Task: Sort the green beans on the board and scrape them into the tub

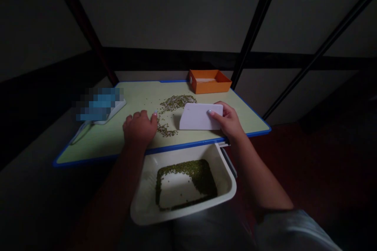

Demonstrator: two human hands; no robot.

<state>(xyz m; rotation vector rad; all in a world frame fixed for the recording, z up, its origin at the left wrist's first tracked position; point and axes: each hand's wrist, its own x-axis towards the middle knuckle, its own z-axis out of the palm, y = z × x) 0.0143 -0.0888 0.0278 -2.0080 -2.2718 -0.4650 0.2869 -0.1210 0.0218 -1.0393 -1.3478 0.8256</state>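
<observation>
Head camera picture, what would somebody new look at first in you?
Probably the bright orange box, near the far edge of the pale green table. Next, maybe the flat white piece in the right hand, beside scattered little grains. Then the pale tub below the table's near edge, with more green grains inside.

You are working indoors, whether home or workshop is unclear: pale panelled walls [165,15] with dark strips [258,19] stand at twelve o'clock, dark reddish floor [282,145] lies at four, and a small blue-edged table [97,145] stands before you.
</observation>
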